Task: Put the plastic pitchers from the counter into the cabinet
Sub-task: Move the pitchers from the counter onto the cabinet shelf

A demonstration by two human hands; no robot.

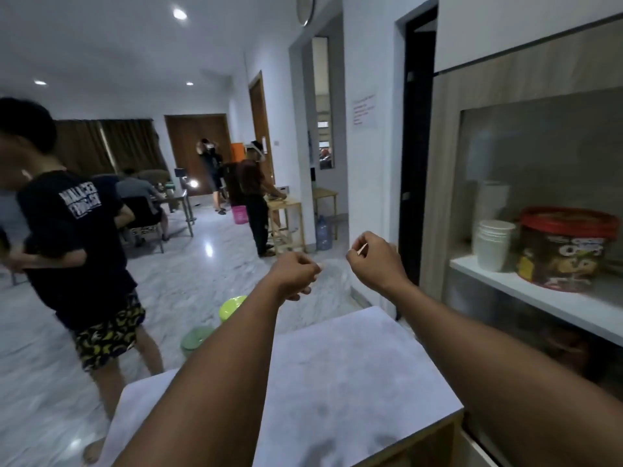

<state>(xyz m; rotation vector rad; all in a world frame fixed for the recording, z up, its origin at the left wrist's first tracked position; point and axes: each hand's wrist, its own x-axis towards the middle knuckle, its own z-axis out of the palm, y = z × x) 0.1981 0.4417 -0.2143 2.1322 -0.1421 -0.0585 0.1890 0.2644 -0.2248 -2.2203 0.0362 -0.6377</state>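
Observation:
Two green plastic pitchers show only their tops beyond the far edge of the grey counter (337, 372). The lime one (232, 306) stands farther off than the pale green one (196, 336), and my left forearm partly hides both. My left hand (296, 273) is raised above the counter's far edge with its fingers curled in, and nothing shows in it. My right hand (374, 257) hovers beside it, pinching a thin pale stick (362, 249) between thumb and finger. The cabinet (478, 264) with a glass front stands to the right.
On the cabinet's white shelf (539, 294) stand stacked white paper cups (492, 244) and a red-lidded snack tub (563, 251). A person in a black shirt (77, 251) stands close on the left on the marble floor. Other people, tables and a dark doorway (414, 146) lie farther back.

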